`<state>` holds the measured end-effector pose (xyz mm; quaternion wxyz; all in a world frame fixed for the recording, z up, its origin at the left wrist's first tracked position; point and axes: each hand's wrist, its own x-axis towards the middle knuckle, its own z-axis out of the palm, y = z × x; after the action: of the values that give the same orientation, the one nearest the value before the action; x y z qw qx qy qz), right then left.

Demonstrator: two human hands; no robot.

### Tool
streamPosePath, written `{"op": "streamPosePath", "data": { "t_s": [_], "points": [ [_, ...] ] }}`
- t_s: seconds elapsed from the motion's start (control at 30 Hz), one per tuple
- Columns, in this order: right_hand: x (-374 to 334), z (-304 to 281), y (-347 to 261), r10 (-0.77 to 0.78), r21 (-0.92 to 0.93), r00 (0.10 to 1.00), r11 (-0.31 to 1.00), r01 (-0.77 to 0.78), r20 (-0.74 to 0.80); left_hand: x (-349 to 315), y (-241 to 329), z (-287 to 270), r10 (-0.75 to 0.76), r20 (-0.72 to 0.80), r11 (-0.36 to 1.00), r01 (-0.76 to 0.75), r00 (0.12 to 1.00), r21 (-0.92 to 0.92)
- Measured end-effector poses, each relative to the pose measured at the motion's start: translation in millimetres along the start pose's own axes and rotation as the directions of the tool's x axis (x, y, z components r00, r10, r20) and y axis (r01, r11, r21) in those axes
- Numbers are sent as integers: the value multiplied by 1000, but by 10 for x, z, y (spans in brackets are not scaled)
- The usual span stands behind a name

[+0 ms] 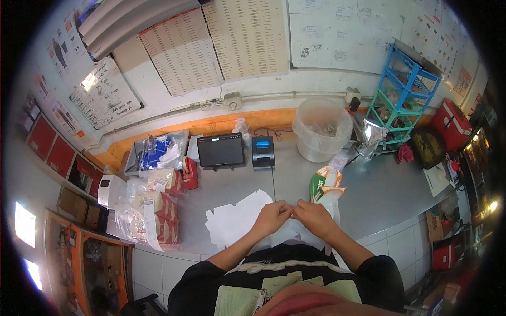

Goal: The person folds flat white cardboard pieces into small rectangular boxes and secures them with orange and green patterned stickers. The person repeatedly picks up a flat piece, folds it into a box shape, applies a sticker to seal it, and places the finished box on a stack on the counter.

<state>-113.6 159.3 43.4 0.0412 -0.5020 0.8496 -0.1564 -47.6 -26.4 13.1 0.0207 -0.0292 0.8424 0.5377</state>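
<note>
Over the front part of the steel table, my left hand [273,216] and my right hand [314,217] meet with their fingertips pinched together. What lies between the fingers is too small to make out. Beside and partly under my left hand are several loose white paper sheets [237,217], spread unevenly. Just past my right hand stands a green, white and orange packet [319,184], with whitish plastic [332,202] showing in front of it.
Bagged red-and-beige packs [167,218] and a tray of blue and white items [158,155] occupy the left. A tablet [221,150], small black printer [263,152] and lined white bucket [314,149] stand behind. A blue-green rack [399,113] is at right on the table [390,195].
</note>
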Motion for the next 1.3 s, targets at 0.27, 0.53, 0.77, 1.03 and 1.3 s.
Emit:
{"op": "streamPosePath", "data": {
  "t_s": [0.27,0.53,0.77,1.03,1.3],
  "points": [
    [51,140,24,77,158,990,986,-59,-116,-19,-11,47,114,-135,965,-77,984,251],
    [215,138,46,149,283,980,953,-106,-134,-52,-166,-77,346,-39,792,-269,937,549],
    [141,-562,84,-6,571,989,817,-80,147,-172,-511,-545,87,-230,794,72,969,604],
    [198,87,-101,89,611,948,782,124,-306,-107,-489,-718,49,-205,890,50,978,454],
    [120,139,-68,213,644,963,763,-57,-168,29,-47,-464,418,-141,736,-243,897,632]
  ]
}}
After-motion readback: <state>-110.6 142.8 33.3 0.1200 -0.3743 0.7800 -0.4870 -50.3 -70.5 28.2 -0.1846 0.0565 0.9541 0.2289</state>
